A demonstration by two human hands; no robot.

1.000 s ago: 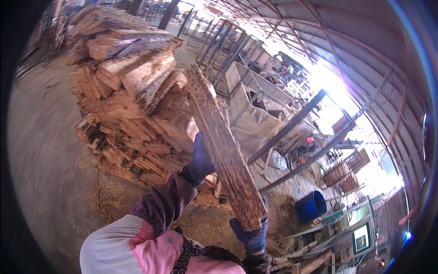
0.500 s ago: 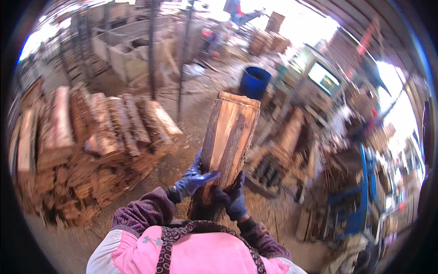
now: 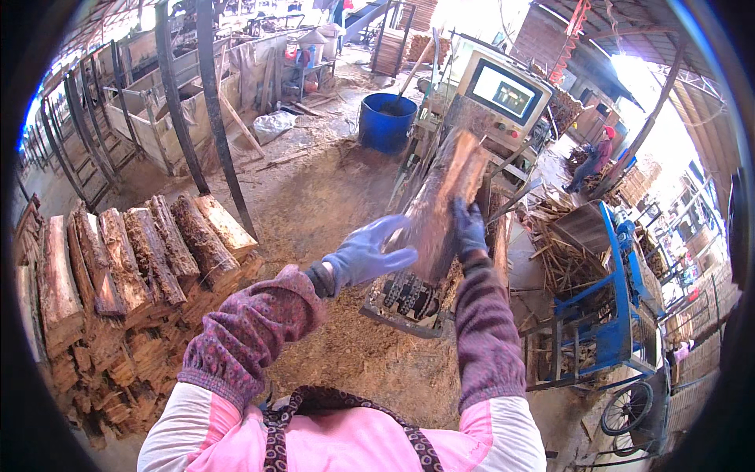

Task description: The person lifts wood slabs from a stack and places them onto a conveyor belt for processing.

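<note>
Left grip (image 3: pixel 363 255): released and spread, just beside our wood (image 3: pixel 437 208).
Right grip (image 3: pixel 469 229): on the wood's right side; whether it clasps, we cannot tell.
Wood: lengthwise before us, blurred, its near end by the chain (image 3: pixel 406 297).

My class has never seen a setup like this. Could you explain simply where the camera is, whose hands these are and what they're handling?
There's no robot: a person works with their own gloved hands. A head-worn camera looks down at them, its wide lens bending straight edges. The right hand is at the right side of a blurred piece of wood, seemingly against it. The left hand is open beside it; whether it touches is unclear. The wood's near end appears over a chain track. At left, rough planks lie side by side on a pile.
</note>
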